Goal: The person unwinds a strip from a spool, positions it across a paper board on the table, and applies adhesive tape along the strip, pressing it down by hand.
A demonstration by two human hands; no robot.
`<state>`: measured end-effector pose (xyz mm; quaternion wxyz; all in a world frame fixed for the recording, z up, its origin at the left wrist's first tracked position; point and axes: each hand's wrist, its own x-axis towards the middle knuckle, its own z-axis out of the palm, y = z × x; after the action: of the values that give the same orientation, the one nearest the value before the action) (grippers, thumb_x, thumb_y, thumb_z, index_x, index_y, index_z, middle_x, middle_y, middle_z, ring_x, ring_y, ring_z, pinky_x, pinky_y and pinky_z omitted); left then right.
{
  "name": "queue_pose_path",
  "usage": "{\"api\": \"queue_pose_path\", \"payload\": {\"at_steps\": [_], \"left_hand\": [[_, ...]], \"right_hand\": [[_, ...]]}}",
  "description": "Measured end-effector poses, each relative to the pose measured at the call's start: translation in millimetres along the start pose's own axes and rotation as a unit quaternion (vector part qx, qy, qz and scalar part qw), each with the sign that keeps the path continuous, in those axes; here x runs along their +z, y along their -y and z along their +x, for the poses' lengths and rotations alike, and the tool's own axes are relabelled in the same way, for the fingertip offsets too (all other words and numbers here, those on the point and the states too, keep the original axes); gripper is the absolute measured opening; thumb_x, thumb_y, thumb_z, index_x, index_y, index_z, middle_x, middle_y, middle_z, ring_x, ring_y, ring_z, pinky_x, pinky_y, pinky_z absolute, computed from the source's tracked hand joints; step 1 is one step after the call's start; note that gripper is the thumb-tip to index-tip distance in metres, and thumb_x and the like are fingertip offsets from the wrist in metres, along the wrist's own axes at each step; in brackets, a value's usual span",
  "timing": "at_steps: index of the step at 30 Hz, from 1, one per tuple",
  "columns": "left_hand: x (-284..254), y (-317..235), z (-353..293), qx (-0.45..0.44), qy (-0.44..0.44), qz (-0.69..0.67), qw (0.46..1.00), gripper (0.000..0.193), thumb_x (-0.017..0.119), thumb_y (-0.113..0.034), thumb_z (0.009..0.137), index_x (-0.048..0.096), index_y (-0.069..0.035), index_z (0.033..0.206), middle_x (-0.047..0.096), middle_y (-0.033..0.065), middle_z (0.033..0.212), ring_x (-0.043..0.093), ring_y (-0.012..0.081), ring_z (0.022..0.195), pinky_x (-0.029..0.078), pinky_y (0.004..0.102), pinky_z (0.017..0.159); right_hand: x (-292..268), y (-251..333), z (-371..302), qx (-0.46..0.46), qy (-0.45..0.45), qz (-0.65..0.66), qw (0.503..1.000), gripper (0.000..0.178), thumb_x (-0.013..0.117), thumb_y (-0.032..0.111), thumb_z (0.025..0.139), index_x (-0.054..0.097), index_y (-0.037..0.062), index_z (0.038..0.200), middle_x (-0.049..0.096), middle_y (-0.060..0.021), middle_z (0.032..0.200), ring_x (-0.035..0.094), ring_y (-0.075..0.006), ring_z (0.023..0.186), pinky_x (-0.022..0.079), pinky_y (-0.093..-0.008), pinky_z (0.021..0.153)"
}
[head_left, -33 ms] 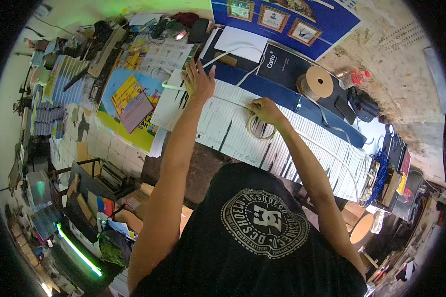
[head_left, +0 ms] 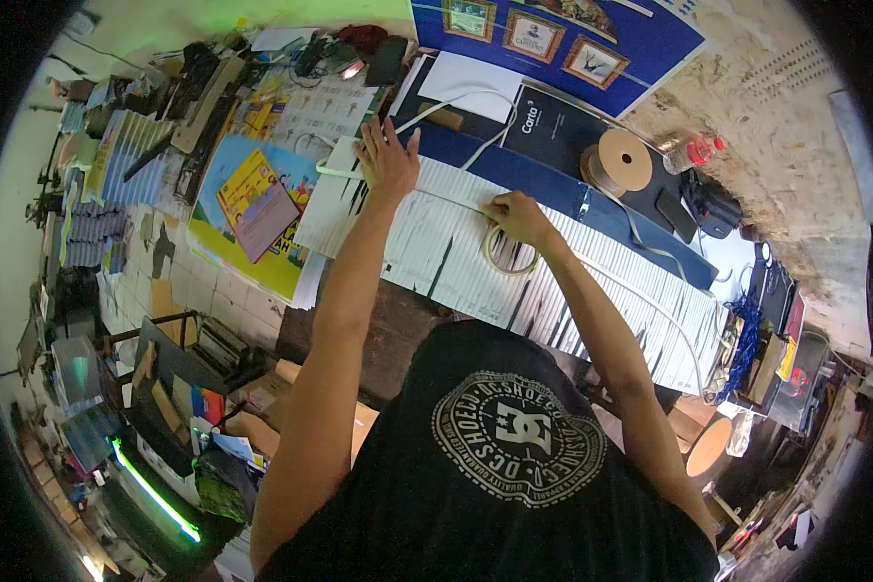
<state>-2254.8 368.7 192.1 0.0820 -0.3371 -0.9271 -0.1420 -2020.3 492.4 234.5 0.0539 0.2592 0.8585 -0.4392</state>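
A long row of white booklets or folded sheets, their edges packed side by side point(head_left: 436, 247), lies across the bench in front of me. Near its left end my left hand point(head_left: 390, 167) rests flat with the fingers spread. A pale narrow strip point(head_left: 451, 200) runs along the row between my hands. My right hand point(head_left: 520, 215) is closed, with thumb and finger pinched at that strip over the row's middle. Just under the right hand a roll of tape point(head_left: 487, 257) lies on the white edges, partly covered by the hand. Another length of white strip point(head_left: 640, 286) curves toward the row's right end.
Behind the row are a dark blue bar point(head_left: 553, 189), a cardboard-sided spool point(head_left: 623, 163), a bottle with a red cap point(head_left: 694, 155) and a black phone-like object point(head_left: 676, 213). Colourful printed sheets point(head_left: 257, 204) lie to the left. A loop of pale ribbon point(head_left: 490, 94) stands up behind my hands.
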Motion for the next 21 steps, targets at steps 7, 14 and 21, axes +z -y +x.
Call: {"api": "queue_pose_path", "payload": {"at_steps": [7,14,21], "left_hand": [[1,-1,3,0.004,0.018,0.002,1.0,0.072,0.03,-0.054,0.1,0.029,0.001,0.147,0.02,0.0215,0.154,0.012,0.0397,0.145,0.01,0.0635,0.113],[0,1,4,0.027,0.027,0.039,0.999,0.071,0.028,-0.053,0.1,0.028,0.001,0.148,0.018,0.0204,0.155,0.009,0.0388,0.146,0.008,0.0647,0.113],[-4,-1,4,0.037,0.033,0.033,0.998,0.07,0.03,-0.052,0.1,0.03,0.0,0.147,0.019,0.0197,0.155,0.009,0.0391,0.146,0.009,0.0653,0.112]], "right_hand": [[6,-6,3,-0.047,-0.052,-0.043,0.997,0.023,0.065,0.022,0.088,0.071,-0.0006,0.087,0.068,-0.0205,0.075,0.069,-0.0327,0.068,0.051,-0.0393,0.063],[5,-5,9,-0.015,-0.03,-0.048,0.998,0.023,0.065,0.021,0.085,0.071,-0.0007,0.088,0.068,-0.0196,0.075,0.069,-0.0322,0.069,0.052,-0.041,0.065],[7,-11,11,0.004,-0.013,-0.019,1.0,0.025,0.065,0.023,0.084,0.074,0.0023,0.094,0.071,-0.0169,0.079,0.07,-0.0307,0.073,0.055,-0.039,0.071]]}}
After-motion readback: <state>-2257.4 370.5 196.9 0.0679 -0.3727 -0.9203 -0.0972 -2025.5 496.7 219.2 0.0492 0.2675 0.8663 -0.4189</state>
